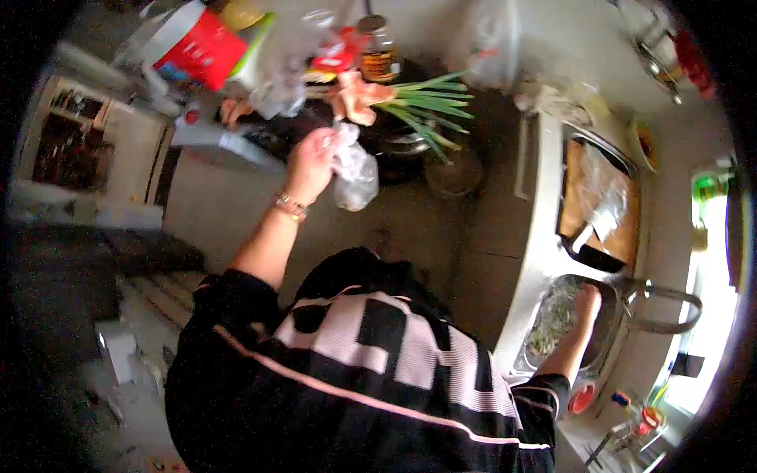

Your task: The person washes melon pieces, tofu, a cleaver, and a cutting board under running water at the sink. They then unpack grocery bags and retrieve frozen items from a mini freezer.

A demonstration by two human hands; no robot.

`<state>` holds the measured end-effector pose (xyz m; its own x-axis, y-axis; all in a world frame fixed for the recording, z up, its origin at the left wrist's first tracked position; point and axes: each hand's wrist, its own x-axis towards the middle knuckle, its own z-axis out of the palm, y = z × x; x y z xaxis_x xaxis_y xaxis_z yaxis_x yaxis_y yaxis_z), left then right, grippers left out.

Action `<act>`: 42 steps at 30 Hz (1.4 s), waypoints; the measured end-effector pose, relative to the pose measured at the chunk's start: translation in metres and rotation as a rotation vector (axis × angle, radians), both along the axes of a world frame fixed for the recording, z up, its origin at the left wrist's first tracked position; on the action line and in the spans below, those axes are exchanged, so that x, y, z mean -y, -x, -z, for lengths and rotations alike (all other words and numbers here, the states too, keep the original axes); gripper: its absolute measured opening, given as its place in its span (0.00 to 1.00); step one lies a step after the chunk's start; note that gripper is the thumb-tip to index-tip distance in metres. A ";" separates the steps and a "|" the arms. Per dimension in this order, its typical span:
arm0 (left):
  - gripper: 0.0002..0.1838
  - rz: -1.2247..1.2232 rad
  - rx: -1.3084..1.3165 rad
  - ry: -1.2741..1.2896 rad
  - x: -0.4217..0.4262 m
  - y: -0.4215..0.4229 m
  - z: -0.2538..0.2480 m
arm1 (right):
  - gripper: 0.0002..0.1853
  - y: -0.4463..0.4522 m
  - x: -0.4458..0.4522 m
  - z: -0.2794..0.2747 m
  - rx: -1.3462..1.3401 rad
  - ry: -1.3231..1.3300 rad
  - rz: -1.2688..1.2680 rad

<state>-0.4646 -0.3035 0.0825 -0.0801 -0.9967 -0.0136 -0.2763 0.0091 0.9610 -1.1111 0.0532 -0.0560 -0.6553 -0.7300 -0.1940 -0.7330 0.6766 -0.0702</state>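
Observation:
My left hand (311, 162) is closed on the gathered top of a small clear plastic bag (356, 183), which hangs below the fingers with something pale in it. Just beyond the bag are green onions (432, 106), their green leaves fanning to the right, next to a pinkish-orange item (359, 96) I cannot identify. Over on the right, my right hand (587, 303) is at the metal sink basin (603, 340), its fingers curled and blurred. Whatever it may hold is hidden. Blurry greenish contents (552, 315) fill part of that basin.
A cutting board (583, 185) with clear plastic on it lies over the other basin. The faucet (670, 307) juts out at the right. A labelled jar (378, 51) and a red and white container (201, 51) stand at the back. A pot lid (453, 172) sits near the onions.

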 end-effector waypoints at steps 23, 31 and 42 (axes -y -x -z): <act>0.11 -0.106 -0.051 -0.036 0.048 -0.481 0.026 | 0.15 -0.967 0.455 -0.089 1.126 0.379 -1.137; 0.23 -0.366 0.062 -0.133 0.131 -0.660 0.049 | 0.11 -1.074 0.587 0.008 0.905 0.223 -1.236; 0.40 -0.135 0.856 -0.034 0.388 -0.816 0.183 | 0.18 -1.174 0.695 0.005 0.763 0.134 -0.991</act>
